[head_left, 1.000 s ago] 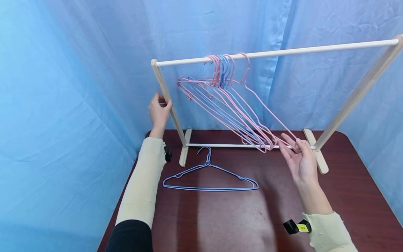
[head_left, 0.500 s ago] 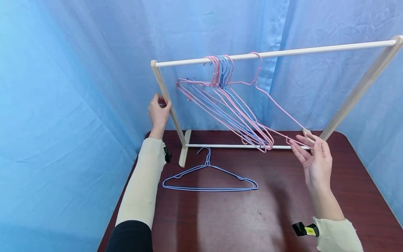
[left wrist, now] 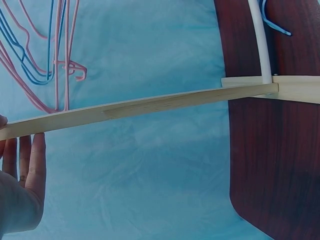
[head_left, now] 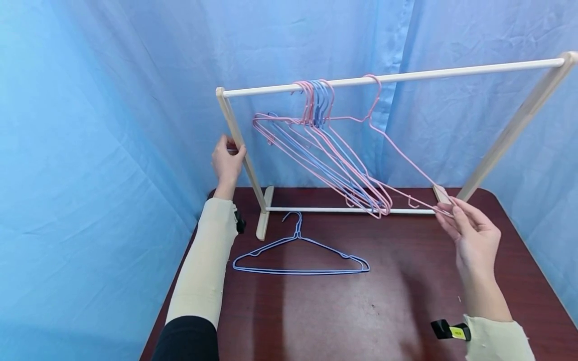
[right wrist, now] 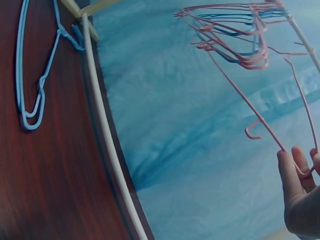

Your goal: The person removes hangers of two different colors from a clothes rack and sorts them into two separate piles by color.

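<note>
- The blue curtain [head_left: 113, 140] fills the top and both sides of the head view.
- The dark red table [head_left: 325, 306] takes up the lower middle of that frame.
- The wooden rack [head_left: 451, 73] stands across the upper middle and right, its pale left upright [head_left: 231, 118] left of centre.
- A bunch of pink and blue hangers [head_left: 317, 118] hangs from the rack near top centre, hooks close together.
- Cream sleeves [head_left: 200, 260] enter from the bottom, left and right; the left one is black at its lower end.
- One pink hanger [head_left: 406, 157] hooks over the rack right of the bunch, its near corner drawn toward the right of the frame.
- Blue hangers [head_left: 300, 272], two overlapping, lie flat on the table, just below and left of centre.
- The right hand [head_left: 475, 239], right of centre, pinches that near corner between thumb and fingers, the gap narrow.
- The left hand [head_left: 227, 163], left of centre, holds the left upright, thumb on one side, fingers on the other; in the left wrist view three fingers stretch straight against the wood.
- A black device [head_left: 440, 328] with a yellow label [head_left: 459, 333] sits at the right cuff, lower right.
</note>
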Demonstrator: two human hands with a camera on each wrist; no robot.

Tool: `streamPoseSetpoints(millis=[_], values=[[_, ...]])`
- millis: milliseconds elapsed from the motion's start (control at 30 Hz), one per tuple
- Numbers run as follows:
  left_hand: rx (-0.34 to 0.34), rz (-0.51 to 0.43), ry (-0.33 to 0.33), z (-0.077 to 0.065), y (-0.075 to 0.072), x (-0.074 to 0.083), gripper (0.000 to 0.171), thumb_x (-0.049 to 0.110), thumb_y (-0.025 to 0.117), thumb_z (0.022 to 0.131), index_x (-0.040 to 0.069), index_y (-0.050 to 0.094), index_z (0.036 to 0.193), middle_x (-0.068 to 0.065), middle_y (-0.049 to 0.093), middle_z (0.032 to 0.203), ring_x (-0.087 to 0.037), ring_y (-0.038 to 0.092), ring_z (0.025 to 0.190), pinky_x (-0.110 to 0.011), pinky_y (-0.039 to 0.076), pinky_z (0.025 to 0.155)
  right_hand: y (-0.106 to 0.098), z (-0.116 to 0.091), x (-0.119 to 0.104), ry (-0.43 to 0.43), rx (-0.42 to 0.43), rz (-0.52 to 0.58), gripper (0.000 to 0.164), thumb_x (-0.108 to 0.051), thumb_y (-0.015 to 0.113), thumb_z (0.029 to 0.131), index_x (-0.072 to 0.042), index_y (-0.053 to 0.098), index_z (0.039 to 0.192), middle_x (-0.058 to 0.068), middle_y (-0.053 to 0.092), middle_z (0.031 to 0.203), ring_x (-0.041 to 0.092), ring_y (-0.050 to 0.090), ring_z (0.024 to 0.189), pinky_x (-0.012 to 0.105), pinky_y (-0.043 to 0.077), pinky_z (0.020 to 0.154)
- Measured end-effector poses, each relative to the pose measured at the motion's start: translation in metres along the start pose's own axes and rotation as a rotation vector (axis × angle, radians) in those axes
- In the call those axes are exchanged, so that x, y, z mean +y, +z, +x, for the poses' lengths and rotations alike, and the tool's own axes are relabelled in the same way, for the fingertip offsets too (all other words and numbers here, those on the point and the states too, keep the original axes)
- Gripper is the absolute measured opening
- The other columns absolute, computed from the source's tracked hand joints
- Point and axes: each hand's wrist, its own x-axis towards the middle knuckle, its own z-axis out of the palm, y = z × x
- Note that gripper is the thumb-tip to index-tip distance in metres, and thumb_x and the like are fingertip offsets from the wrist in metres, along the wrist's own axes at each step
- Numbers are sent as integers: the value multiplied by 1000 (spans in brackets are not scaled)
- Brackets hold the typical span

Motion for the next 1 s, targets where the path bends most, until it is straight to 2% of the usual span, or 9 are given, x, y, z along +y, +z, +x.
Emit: streamPoseSetpoints(millis=[100, 200, 533, 767, 1000], values=[[-2, -1, -3, 0, 0, 1, 20, 25, 63, 94, 8, 56, 102, -14, 69, 109, -30, 70, 97, -46, 53, 86, -2, 2, -7, 41, 14, 96, 33, 13, 59, 90, 13, 64, 122, 23, 76, 95, 31, 77, 85, 38, 58, 75], [-2, 2, -4, -1, 0, 1, 20, 25, 63, 94, 8, 56, 102, -14, 69, 109, -30, 70, 97, -45, 54, 85, -4, 4, -12, 47, 26, 173, 31, 16, 57, 90, 14, 64, 120, 26, 75, 95, 34, 76, 85, 40, 58, 75], [-4, 5, -9, 0, 0, 1, 21, 26, 63, 94, 8, 56, 103, -14, 69, 110, -30, 69, 98, -45, 53, 85, -10, 9, -27, -52, 78, 299, 28, 19, 54, 90, 22, 61, 117, 32, 72, 92, 42, 75, 83, 47, 56, 75], [-1, 3, -10, -1, 0, 2, 21, 24, 63, 94, 7, 56, 104, -15, 69, 110, -30, 70, 98, -45, 55, 83, -22, 7, -39, -124, 146, 237, 30, 16, 57, 89, 23, 58, 119, 32, 72, 95, 42, 75, 85, 45, 55, 75], [0, 2, -9, -1, -1, 2, 21, 25, 63, 94, 8, 56, 103, -14, 69, 110, -30, 70, 99, -46, 52, 88, -44, 5, -48, -143, 189, 210, 31, 14, 58, 90, 24, 58, 119, 32, 72, 94, 41, 75, 86, 44, 56, 74]])
